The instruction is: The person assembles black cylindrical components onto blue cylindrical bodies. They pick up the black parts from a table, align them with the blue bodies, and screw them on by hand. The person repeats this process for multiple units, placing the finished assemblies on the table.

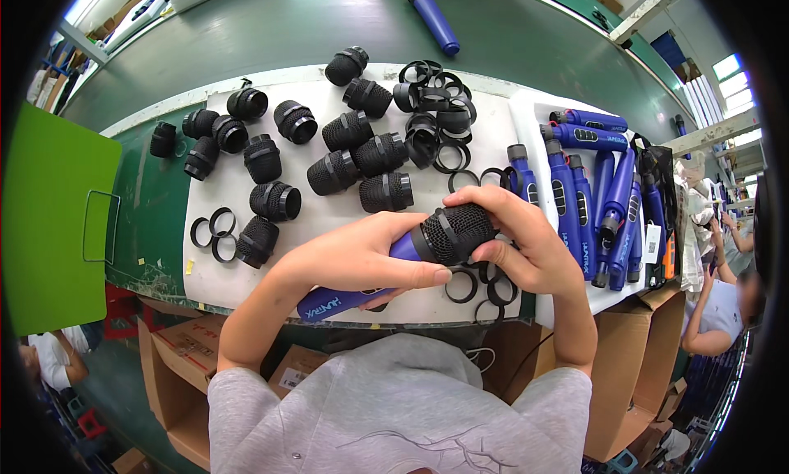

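A blue microphone (pixel 405 249) with a black mesh head lies across both hands, just above the front edge of the white work mat. My left hand (pixel 362 256) is closed round its blue body, thumb along the side. The fingers and thumb of my right hand (pixel 518 236) grip the black mesh head (pixel 457 234) from the right. Beyond my hands, several loose black mesh heads (pixel 332 172) lie on the mat. Black rings (pixel 462 285) lie beside and partly under my right hand.
On the right, a white tray (pixel 534 297) holds several blue microphone bodies (pixel 585 135). Another blue body (pixel 434 20) lies at the back of the green table. More black rings (pixel 454 117) are heaped on the mat. A green panel (pixel 57 219) stands left; cardboard boxes (pixel 177 392) are below.
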Action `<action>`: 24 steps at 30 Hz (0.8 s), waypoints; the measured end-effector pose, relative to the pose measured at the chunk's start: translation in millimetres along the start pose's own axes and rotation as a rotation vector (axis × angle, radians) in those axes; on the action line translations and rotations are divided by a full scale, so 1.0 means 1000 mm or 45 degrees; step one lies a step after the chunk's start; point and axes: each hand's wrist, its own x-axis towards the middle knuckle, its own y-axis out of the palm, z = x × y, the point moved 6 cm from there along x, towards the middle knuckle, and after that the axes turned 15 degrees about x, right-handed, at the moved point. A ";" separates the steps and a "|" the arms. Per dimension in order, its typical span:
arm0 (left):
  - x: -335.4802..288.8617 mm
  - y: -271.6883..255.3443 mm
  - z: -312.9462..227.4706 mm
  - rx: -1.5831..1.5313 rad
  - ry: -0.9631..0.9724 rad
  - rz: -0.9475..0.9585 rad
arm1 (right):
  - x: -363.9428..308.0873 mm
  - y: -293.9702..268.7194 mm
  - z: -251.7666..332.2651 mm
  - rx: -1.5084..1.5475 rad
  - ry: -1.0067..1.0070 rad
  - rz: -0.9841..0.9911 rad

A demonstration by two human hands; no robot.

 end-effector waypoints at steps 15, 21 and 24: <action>-0.007 0.004 -0.004 -0.233 0.077 0.102 | -0.005 -0.019 0.018 0.105 -0.239 -0.120; 0.000 0.006 0.002 -0.037 -0.058 0.066 | 0.000 -0.005 0.016 -0.090 -0.189 0.088; 0.001 0.006 0.003 -0.038 -0.056 0.049 | 0.001 -0.004 0.014 -0.113 -0.110 0.091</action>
